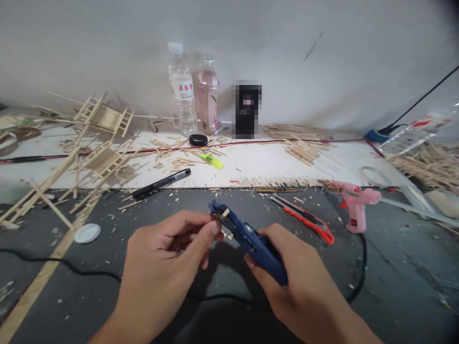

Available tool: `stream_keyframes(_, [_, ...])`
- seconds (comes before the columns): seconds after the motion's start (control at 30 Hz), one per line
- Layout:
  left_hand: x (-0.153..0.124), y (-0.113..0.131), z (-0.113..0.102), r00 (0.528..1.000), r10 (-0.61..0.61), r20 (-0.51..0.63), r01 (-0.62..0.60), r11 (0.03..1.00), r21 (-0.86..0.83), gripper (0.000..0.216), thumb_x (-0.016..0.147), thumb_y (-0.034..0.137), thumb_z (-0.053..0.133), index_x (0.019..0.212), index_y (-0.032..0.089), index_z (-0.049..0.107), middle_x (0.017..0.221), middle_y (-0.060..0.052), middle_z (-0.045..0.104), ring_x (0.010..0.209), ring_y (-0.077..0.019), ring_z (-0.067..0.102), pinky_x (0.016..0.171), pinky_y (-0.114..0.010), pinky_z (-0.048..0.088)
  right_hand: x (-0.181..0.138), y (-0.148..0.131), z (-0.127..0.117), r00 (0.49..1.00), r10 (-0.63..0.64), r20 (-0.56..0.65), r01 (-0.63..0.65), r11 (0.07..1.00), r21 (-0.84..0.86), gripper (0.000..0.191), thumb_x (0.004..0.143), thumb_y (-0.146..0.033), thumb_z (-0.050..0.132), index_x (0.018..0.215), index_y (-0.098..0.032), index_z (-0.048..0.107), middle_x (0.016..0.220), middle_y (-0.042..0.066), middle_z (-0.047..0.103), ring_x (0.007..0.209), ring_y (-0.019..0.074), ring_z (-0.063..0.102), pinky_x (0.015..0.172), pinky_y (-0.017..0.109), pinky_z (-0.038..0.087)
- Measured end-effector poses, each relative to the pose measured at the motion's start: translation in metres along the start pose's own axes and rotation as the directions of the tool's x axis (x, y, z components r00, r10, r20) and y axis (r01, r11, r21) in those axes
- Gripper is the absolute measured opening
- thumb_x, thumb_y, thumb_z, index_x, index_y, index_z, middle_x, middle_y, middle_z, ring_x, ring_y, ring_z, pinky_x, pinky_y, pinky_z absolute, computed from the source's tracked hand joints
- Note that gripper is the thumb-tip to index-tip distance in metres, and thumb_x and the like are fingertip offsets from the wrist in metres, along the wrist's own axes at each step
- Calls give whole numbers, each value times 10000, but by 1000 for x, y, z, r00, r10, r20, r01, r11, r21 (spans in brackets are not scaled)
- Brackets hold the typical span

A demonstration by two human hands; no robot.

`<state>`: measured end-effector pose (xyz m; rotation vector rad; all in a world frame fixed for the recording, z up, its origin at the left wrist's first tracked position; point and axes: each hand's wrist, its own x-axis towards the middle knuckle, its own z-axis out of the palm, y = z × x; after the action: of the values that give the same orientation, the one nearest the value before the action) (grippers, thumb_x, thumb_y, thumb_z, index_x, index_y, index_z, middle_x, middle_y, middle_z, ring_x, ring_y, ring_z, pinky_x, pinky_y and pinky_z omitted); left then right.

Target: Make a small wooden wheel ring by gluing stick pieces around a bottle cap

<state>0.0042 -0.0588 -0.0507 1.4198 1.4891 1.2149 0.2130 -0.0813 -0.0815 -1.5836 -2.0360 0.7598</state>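
My right hand [287, 267] is wrapped around a blue hand cutter [261, 251], whose jaws point up and to the left. At those jaws, my left hand [175, 258] is closed in a pinch, thumb against fingers. A short, pale piece of wooden stick [225, 212] shows across the jaws, close to my left fingertips. Most of the stick is hidden by the fingers and the tool. Tiny wood offcuts [227, 236] lie on the dark tabletop behind my hands.
A pink glue gun [355, 203] and a red utility knife [304, 217] lie to the right. A black marker [161, 183], stick structures [103, 160] and a white lid [87, 233] are on the left. Bottles [182, 95] stand by the wall. A black cable [60, 263] crosses the table.
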Motion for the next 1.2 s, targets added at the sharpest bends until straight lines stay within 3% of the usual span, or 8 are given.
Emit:
stream_keyframes(0.23, [-1, -9, 2, 1000, 15, -8, -15, 999, 34, 162, 853, 318, 737, 728, 229, 788, 445, 62, 609, 378, -61, 568, 408, -85, 413, 4, -3, 1, 998, 66, 12, -66, 996, -55, 127, 930, -344, 582, 851, -245, 585, 835, 23, 689, 686, 212, 610, 625, 328, 367])
stream_keyframes(0.53, [2, -6, 5, 1000, -8, 6, 8, 999, 47, 206, 844, 346, 722, 703, 207, 779, 432, 46, 606, 384, -69, 559, 406, -100, 407, 5, -1, 2, 997, 67, 42, -66, 997, -38, 136, 942, -338, 561, 906, -229, 634, 883, 37, 707, 764, 229, 635, 683, 335, 365])
stream_keyframes(0.7, [3, -10, 8, 999, -17, 45, 14, 998, 63, 219, 876, 339, 699, 721, 190, 744, 480, 34, 636, 400, -85, 588, 411, -127, 439, 7, 2, 3, 995, 99, 35, -95, 992, -85, 80, 871, -268, 592, 811, -236, 551, 789, 11, 657, 667, 193, 557, 638, 316, 304])
stream_keyframes(0.8, [1, -16, 8, 998, -33, 57, 30, 998, 54, 176, 917, 363, 685, 983, 203, 718, 707, 7, 753, 453, -113, 655, 423, -168, 494, 10, 5, 2, 993, 113, 27, -108, 984, -144, 128, 822, -228, 603, 759, -242, 492, 717, -6, 602, 633, 184, 498, 620, 310, 264])
stream_keyframes(0.87, [0, -20, 6, 996, 41, 85, -52, 990, 131, 368, 948, 333, 657, 1305, 258, 610, 876, 5, 790, 505, -124, 697, 478, -196, 544, 12, 6, 1, 992, 119, 32, -111, 978, -178, 140, 814, -220, 601, 745, -241, 481, 717, -1, 600, 642, 188, 498, 622, 312, 251])
stream_keyframes(0.93, [-1, -23, 2, 965, 193, 177, -237, 929, 283, 453, 977, 250, 586, 1421, 322, 535, 943, 23, 791, 565, -118, 723, 586, -207, 577, 13, 5, 1, 992, 121, 45, -110, 973, -203, 114, 801, -204, 601, 755, -236, 501, 751, 11, 628, 666, 195, 524, 628, 314, 244])
stream_keyframes(1.03, [0, -23, -3, 891, 339, 302, -443, 792, 420, 333, 988, 170, 500, 1252, 314, 641, 939, 35, 787, 702, -124, 761, 714, -201, 573, 14, 4, 1, 990, 129, 63, -112, 968, -224, 84, 785, -195, 606, 774, -233, 532, 785, 20, 654, 681, 198, 544, 632, 318, 237])
stream_keyframes(1.2, [1, -17, -3, 879, 353, 321, -469, 765, 441, 294, 981, 149, 483, 1187, 300, 629, 929, 53, 791, 777, -126, 773, 686, -176, 542, 14, 2, -1, 988, 140, 68, -119, 962, -245, 104, 761, -183, 617, 762, -234, 526, 752, 8, 633, 658, 189, 526, 624, 317, 228])
